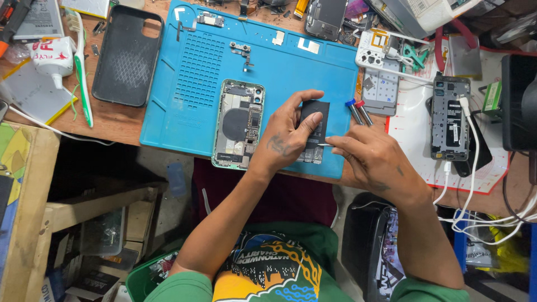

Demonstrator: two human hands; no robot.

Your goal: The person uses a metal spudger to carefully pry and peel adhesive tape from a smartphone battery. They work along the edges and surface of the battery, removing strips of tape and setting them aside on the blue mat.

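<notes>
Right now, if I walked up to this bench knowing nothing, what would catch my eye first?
Probably the bright blue work mat on the cluttered wooden bench, with an opened phone lying on it, its insides bare. Just right of it, the left hand holds down a dark flat part while the right hand brings a thin metal tool to it. A black phone case lies left of the mat.

A bright blue mat (190,84) covers the brown wooden table (120,120). On it lie a phone (238,124) with a pale green rim and a black part (316,112). Far left sits a black case (127,56); the toothbrush (83,72) is green and white. The shirt (268,274) is green with a yellow print.
</notes>
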